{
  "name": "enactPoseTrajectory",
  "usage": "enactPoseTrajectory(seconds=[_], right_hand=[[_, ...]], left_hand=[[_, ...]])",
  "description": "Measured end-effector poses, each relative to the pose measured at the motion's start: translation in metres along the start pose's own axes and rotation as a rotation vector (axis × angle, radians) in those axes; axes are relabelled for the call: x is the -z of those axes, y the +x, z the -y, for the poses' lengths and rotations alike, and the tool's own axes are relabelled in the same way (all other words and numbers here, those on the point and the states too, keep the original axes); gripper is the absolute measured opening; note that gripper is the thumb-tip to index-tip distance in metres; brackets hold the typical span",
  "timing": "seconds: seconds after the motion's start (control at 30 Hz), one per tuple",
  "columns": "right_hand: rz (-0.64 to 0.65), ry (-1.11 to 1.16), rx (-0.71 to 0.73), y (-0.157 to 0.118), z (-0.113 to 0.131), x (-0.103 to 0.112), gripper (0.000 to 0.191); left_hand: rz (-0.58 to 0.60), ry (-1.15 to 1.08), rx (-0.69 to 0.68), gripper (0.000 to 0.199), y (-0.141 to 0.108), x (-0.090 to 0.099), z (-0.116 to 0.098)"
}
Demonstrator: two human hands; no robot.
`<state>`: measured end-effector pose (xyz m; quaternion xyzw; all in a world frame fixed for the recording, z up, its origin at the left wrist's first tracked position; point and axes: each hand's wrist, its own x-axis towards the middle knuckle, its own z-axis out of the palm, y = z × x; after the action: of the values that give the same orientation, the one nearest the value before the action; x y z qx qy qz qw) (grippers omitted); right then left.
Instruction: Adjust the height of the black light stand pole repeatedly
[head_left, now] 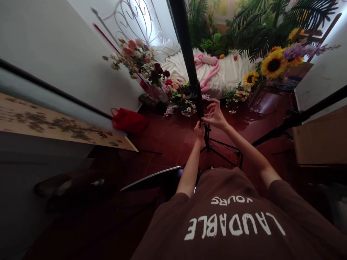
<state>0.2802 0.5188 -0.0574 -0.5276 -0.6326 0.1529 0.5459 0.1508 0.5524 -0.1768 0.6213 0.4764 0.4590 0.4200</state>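
Looking down, we see our two bare hands at a tall black pole (187,47), which runs from between the fingers up past the top edge of the view. Our left hand (199,130) is low on it, its fingers curled in and apparently gripping. Our right hand (216,115) is just above and to the right, its fingers parted and loosely bent, holding nothing that we can make out; the tips are right at the pole, but we cannot tell whether they touch it. A dark clamp collar (193,88) sits above both sets of fingers, and thin tripod legs (222,156) spread below them.

With so much pole above our fingers, we judge the left grip to be the main steadying hold: if it slackens, the pole could slide down or tip. A loose joint might pinch the right fingertips. A forward topple could strike the mixed bouquet (176,86) beyond our fingers, or the pink plush toy (213,74) on the white cloth (230,76). A swing rightward might knock the second black stand (303,117), while the rounded panel (151,178) below and left of our fingers could catch a leg.
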Motion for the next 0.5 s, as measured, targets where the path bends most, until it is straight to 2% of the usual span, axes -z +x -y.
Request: enactPoseTrajectory(seconds=[0.1, 0.2, 0.3, 0.5], right_hand=[[0.002, -0.102, 0.237, 0.042, 0.047, 0.003, 0.079], [0.072, -0.237, 0.345, 0.067, 0.073, -0.002, 0.076], [0.123, -0.347, 0.333, 0.071, 0.070, -0.010, 0.073], [0.205, -0.426, 0.234, 0.049, 0.031, -0.022, 0.073]], left_hand=[[0.021, 0.011, 0.008, 0.056, 0.000, 0.001, -0.001], [0.047, 0.018, 0.014, 0.055, 0.000, 0.000, -0.001], [0.044, 0.046, -0.009, 0.051, -0.001, -0.001, 0.002], [0.067, 0.099, -0.111, 0.038, 0.001, -0.002, 0.012]])
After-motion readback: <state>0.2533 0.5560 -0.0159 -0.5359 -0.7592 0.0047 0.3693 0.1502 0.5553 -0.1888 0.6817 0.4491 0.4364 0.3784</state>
